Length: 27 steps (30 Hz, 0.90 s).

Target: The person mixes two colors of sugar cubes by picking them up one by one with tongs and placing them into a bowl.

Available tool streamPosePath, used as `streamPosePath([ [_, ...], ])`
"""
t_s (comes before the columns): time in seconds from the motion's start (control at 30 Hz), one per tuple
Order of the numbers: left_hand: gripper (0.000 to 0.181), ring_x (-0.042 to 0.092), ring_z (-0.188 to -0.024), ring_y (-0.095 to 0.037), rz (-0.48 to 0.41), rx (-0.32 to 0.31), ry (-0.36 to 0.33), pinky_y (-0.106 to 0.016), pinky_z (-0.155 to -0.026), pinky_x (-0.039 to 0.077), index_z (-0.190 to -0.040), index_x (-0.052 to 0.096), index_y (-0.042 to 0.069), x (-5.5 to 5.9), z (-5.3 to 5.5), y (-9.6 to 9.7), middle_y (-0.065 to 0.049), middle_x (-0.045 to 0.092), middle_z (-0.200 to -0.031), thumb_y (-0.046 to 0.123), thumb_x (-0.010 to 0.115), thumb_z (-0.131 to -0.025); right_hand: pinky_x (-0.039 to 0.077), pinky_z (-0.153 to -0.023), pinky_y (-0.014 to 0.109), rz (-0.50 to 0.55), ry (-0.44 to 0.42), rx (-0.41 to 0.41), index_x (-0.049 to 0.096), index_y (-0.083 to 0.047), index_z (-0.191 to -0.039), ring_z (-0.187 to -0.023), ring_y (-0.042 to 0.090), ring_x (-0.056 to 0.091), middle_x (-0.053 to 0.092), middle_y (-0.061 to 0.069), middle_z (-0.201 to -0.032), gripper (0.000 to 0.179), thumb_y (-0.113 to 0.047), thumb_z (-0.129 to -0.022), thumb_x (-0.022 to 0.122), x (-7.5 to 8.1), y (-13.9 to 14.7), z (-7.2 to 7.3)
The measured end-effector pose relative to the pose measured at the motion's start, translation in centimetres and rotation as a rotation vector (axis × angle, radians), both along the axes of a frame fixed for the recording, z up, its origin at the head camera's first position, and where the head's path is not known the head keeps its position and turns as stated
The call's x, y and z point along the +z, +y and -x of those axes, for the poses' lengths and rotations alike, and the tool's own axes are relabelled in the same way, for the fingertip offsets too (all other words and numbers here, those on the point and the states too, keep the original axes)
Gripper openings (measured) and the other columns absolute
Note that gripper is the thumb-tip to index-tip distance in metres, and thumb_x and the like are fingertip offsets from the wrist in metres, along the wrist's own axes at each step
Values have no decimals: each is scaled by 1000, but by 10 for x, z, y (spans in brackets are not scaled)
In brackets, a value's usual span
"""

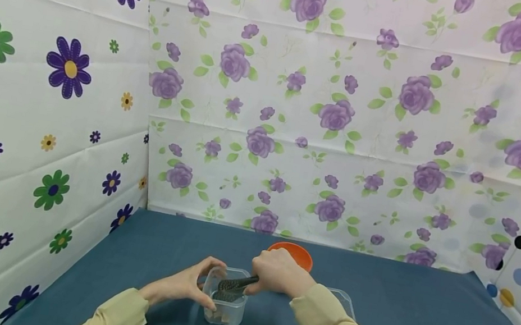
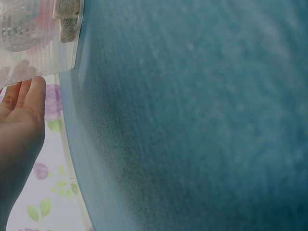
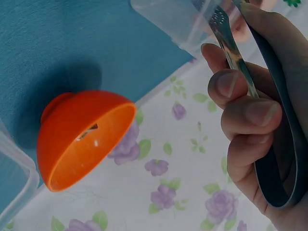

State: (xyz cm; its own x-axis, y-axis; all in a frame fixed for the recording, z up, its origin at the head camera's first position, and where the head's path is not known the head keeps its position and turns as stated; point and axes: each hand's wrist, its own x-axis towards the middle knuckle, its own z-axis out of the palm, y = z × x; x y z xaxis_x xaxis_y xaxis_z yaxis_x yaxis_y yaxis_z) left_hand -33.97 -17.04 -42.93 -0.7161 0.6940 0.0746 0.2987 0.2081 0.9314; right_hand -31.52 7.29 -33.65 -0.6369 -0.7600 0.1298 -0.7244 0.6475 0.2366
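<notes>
In the head view my left hand (image 1: 185, 283) holds a small clear plastic container (image 1: 232, 316) by its side, thumb toward the near face and fingers at the far side. Several small greyish-brown pieces (image 2: 68, 29) show through its wall in the left wrist view. My right hand (image 1: 280, 271) grips metal tongs (image 1: 238, 284), dark in the head view, with the perforated ends down inside the container. In the right wrist view the fingers wrap round the tongs' arms, above the bend. Whether a piece sits between the tong ends, I cannot tell.
Behind the right hand stands an orange bowl (image 3: 86, 139) with a small dark-and-light mark or bit inside. A clear plastic lid or tray (image 1: 344, 300) lies partly under the right forearm. Blue cloth (image 1: 419, 324) covers the table; flowered sheets (image 1: 341, 169) hang behind and beside it.
</notes>
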Motion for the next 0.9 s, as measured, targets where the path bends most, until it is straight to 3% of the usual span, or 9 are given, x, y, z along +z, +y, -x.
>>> streamPosePath([
  [0.2,67,29,-123,-33,3,-11,8,-58,-90,28,-134,29,6,0,0,-1,-16,34,-131,16,70,-81,34,-40,22,-55,13,-42,56,-20,-54,-41,6,39,40,-10,-48,39,-51,-70,72,-5,-9,-3],
  [0.43,68,29,-123,-31,4,-12,0,-59,-91,27,-135,28,5,2,0,0,-19,31,-133,15,69,-82,36,-41,22,-97,27,-88,56,-20,-56,-41,7,40,41,-9,-49,38,-52,-70,70,-4,-14,-2],
  [0.9,71,28,-124,-32,16,-4,2,-59,-91,27,-135,27,5,0,0,-1,-19,32,-132,17,70,-81,37,-41,22,-135,68,-78,53,-19,-54,-41,8,39,39,-7,-48,41,-54,-69,71,-5,-18,-2],
])
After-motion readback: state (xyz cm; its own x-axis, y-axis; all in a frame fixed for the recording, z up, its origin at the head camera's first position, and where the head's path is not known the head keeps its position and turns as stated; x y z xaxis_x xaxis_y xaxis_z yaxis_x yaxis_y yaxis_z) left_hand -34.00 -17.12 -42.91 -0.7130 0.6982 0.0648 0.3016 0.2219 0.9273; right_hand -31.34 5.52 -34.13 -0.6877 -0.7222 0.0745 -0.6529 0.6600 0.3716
